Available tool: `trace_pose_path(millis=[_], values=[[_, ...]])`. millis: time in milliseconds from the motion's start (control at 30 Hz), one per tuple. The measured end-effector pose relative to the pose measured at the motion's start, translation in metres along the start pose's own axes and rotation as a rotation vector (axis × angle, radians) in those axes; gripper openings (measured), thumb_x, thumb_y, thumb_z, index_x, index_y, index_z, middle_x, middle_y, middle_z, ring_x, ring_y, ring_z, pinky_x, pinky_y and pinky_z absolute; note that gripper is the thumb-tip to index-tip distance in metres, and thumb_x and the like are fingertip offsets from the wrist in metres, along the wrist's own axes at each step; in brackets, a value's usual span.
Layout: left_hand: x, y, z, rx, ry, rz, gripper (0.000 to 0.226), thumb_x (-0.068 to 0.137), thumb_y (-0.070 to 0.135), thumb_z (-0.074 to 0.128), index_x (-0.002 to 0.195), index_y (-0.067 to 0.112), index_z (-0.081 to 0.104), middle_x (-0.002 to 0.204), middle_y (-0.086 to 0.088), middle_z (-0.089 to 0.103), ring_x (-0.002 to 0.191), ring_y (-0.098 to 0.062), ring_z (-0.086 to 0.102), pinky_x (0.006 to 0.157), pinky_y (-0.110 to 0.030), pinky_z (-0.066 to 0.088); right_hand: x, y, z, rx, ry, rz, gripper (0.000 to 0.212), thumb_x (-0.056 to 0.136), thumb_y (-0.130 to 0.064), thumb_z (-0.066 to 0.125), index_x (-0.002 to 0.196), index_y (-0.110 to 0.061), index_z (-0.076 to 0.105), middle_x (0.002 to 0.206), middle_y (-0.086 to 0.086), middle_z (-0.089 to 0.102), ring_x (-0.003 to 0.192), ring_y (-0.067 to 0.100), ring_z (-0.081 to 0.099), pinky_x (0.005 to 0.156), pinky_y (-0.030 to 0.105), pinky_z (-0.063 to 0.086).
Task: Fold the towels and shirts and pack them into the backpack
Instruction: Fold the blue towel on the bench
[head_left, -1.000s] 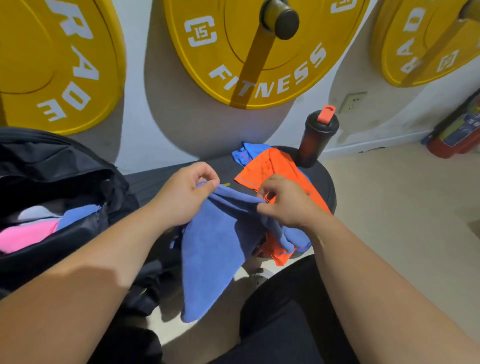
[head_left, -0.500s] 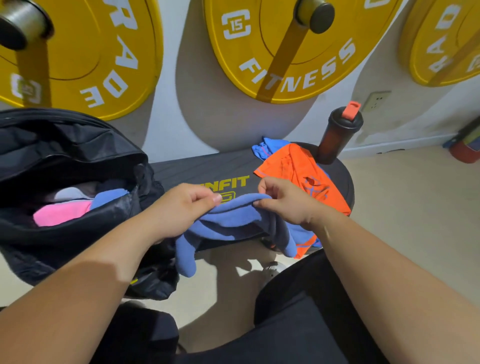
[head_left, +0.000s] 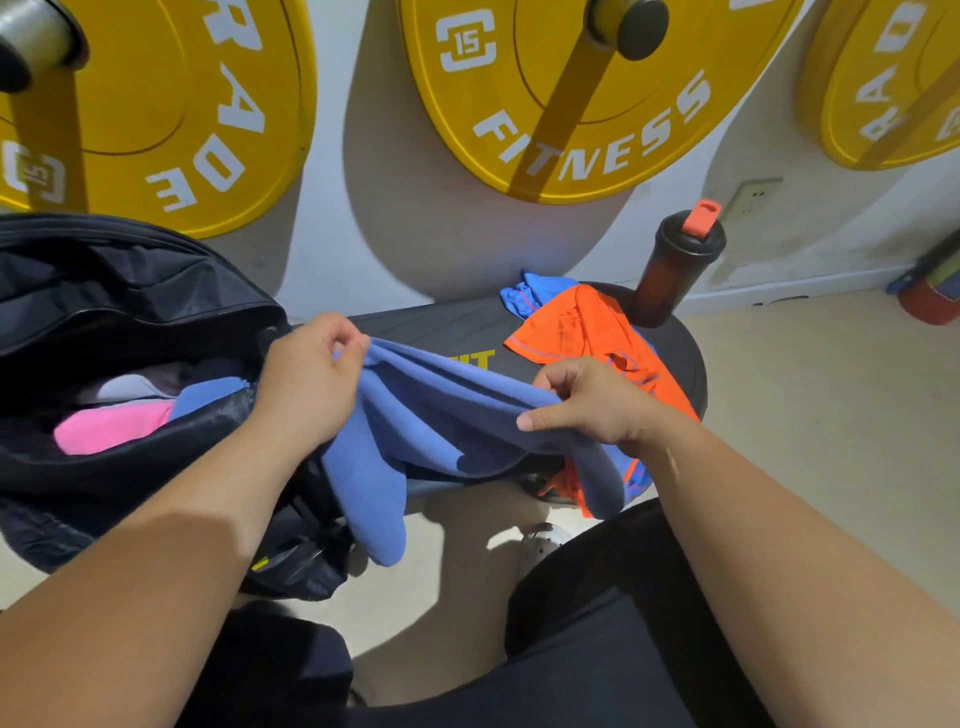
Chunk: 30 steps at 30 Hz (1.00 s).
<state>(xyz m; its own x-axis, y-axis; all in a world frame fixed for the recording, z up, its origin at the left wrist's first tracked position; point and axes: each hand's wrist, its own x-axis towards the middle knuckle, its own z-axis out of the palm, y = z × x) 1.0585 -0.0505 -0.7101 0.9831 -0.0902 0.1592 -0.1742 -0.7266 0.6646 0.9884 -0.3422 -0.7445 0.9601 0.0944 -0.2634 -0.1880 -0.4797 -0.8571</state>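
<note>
Blue towel (head_left: 441, 415) pinched btwn L hand (head_left: 306, 384) & R hand (head_left: 587, 405).

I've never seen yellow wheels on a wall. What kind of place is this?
Probably a gym: yellow weight plates marked FITNESS hang on the wall, above a workout bench and a shaker bottle.
</note>
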Motion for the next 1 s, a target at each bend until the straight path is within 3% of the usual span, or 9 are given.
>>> trace_pose_path(millis=[167, 333, 433, 500, 567, 633, 733, 833, 1000], values=[[0.011, -0.024, -0.006, 0.041, 0.153, -0.135, 0.018, 0.098, 0.024, 0.053, 0.086, 0.014, 0.060, 0.080, -0.002, 0.058, 0.078, -0.022, 0.051, 0.068, -0.028, 0.032, 0.000, 0.008, -0.017, -0.036, 0.094, 0.053, 0.024, 0.074, -0.016, 0.086, 0.068, -0.018, 0.063, 0.063, -0.005, 0.055, 0.060, 0.008, 0.046, 0.057, 0.025, 0.036], [0.013, -0.039, -0.015, 0.068, 0.205, -0.186, 0.018, 0.099, 0.023, 0.052, 0.088, 0.011, 0.060, 0.083, -0.001, 0.058, 0.080, -0.021, 0.050, 0.070, -0.026, 0.031, 0.001, 0.028, -0.042, -0.252, 0.154, 0.219, 0.026, 0.071, -0.016, 0.088, 0.071, -0.002, 0.067, 0.060, 0.005, 0.054, 0.056, 0.016, 0.045, 0.054, 0.026, 0.036], [0.011, -0.045, -0.015, 0.087, 0.150, -0.174, 0.017, 0.097, 0.023, 0.053, 0.084, 0.016, 0.060, 0.079, 0.001, 0.059, 0.078, -0.021, 0.051, 0.070, -0.029, 0.033, -0.002, 0.036, -0.057, 0.070, 0.268, 0.271, 0.030, 0.076, -0.021, 0.084, 0.080, 0.003, 0.065, 0.068, 0.009, 0.055, 0.065, 0.018, 0.048, 0.064, 0.029, 0.040], [0.010, -0.050, -0.015, 0.060, 0.034, -0.165, 0.019, 0.096, 0.024, 0.056, 0.078, 0.020, 0.060, 0.072, 0.001, 0.059, 0.072, -0.023, 0.051, 0.065, -0.032, 0.035, -0.011, 0.028, -0.062, 0.408, 0.280, 0.205, 0.011, 0.089, -0.015, 0.070, 0.094, -0.004, 0.069, 0.085, 0.009, 0.067, 0.080, 0.020, 0.060, 0.081, 0.037, 0.048], [0.008, -0.051, -0.018, -0.049, -0.172, -0.143, 0.021, 0.096, 0.022, 0.059, 0.075, 0.018, 0.062, 0.065, 0.001, 0.057, 0.062, -0.019, 0.046, 0.060, -0.031, 0.034, -0.022, 0.013, -0.065, 0.656, 0.246, 0.103, 0.019, 0.096, -0.011, 0.057, 0.111, -0.006, 0.066, 0.099, 0.012, 0.071, 0.089, 0.025, 0.068, 0.088, 0.040, 0.055], [0.002, -0.043, -0.027, -0.196, -0.448, -0.122, 0.024, 0.098, 0.019, 0.059, 0.075, 0.016, 0.062, 0.063, 0.002, 0.052, 0.059, -0.013, 0.043, 0.056, -0.026, 0.035, -0.037, -0.006, -0.071, 0.760, 0.190, 0.027, 0.029, 0.095, -0.014, 0.052, 0.120, -0.003, 0.061, 0.104, 0.014, 0.070, 0.091, 0.025, 0.069, 0.085, 0.041, 0.057], [-0.002, -0.032, -0.038, -0.434, -0.721, -0.170, 0.025, 0.101, 0.019, 0.055, 0.076, 0.015, 0.060, 0.067, -0.001, 0.053, 0.060, -0.011, 0.046, 0.051, -0.021, 0.039, -0.048, -0.027, -0.089, 0.705, 0.172, -0.021, 0.027, 0.091, -0.019, 0.053, 0.111, -0.002, 0.063, 0.095, 0.012, 0.071, 0.085, 0.021, 0.070, 0.076, 0.032, 0.059], [0.004, -0.029, -0.027, -0.466, -0.666, -0.166, 0.022, 0.099, 0.022, 0.058, 0.078, 0.016, 0.059, 0.068, -0.001, 0.052, 0.062, -0.014, 0.045, 0.057, -0.028, 0.036, -0.035, -0.031, -0.103, 0.589, 0.289, 0.071, 0.021, 0.096, -0.022, 0.059, 0.108, -0.006, 0.064, 0.098, 0.013, 0.067, 0.088, 0.023, 0.066, 0.080, 0.033, 0.054], [0.014, -0.033, 0.035, -0.070, -0.414, -0.109, 0.019, 0.097, 0.023, 0.052, 0.080, 0.020, 0.058, 0.056, 0.008, 0.049, 0.055, -0.020, 0.039, 0.054, -0.031, 0.032, 0.030, 0.020, -0.103, 0.249, 0.562, 0.277, 0.022, 0.097, -0.025, 0.061, 0.077, -0.015, 0.061, 0.078, 0.010, 0.059, 0.073, 0.021, 0.054, 0.062, 0.029, 0.043]])
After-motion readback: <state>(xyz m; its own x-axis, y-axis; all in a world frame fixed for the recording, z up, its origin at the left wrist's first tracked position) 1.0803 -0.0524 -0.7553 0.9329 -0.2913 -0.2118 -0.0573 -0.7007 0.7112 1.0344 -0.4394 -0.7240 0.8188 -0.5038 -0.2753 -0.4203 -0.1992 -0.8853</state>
